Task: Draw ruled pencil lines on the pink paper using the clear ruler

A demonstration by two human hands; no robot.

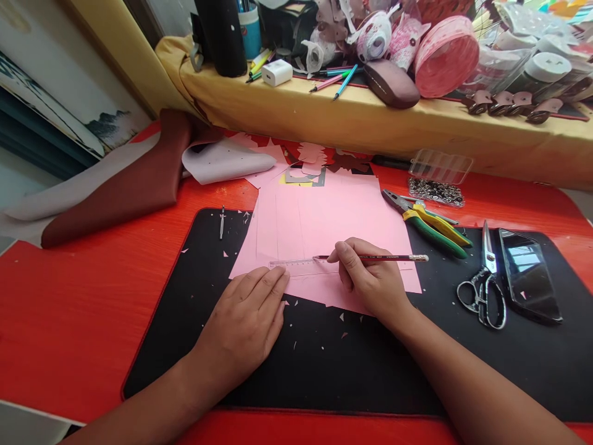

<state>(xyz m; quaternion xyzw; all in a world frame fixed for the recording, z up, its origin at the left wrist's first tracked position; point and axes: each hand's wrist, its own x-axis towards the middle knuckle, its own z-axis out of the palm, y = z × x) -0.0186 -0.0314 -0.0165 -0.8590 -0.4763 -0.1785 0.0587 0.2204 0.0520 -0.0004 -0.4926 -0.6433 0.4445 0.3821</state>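
Note:
A pink sheet (324,222) lies on a black mat (324,358) on the red table. A clear ruler (306,267) rests across the sheet's near edge. My left hand (245,321) lies flat with fingers stretched out, its fingertips pressing the ruler's left end. My right hand (365,278) is closed round a dark red pencil (389,258), whose tip touches the sheet along the ruler's upper edge.
Right of the sheet lie yellow-green pliers (430,225), scissors (484,284) and a phone (528,272). A small tool (222,221) lies at the mat's left corner. Brown leather (130,185) sits at the left. A cluttered yellow shelf (370,117) runs along the back.

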